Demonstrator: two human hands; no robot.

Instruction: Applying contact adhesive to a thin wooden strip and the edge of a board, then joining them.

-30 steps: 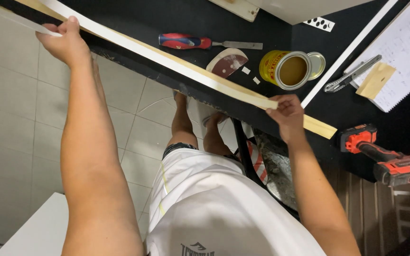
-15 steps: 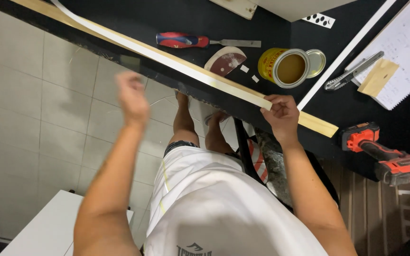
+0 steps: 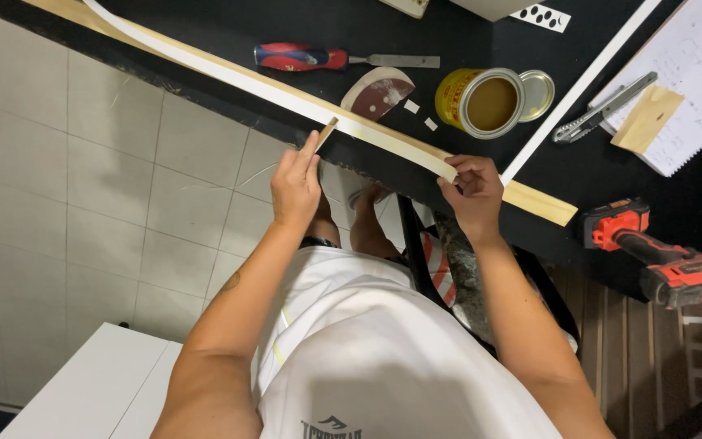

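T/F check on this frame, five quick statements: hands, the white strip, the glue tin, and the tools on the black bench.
1. The right hand pinches the end of the white strip. True.
2. The left hand holds the red-handled chisel. False: it holds a small wooden spatula; the chisel lies on the black bench.
3. The yellow tin is open, its lid beside it. True.
4. The red power drill stands on the floor tiles. False: it lies on the bench at the right.
5. The white strip lies along a long wooden slat. True.
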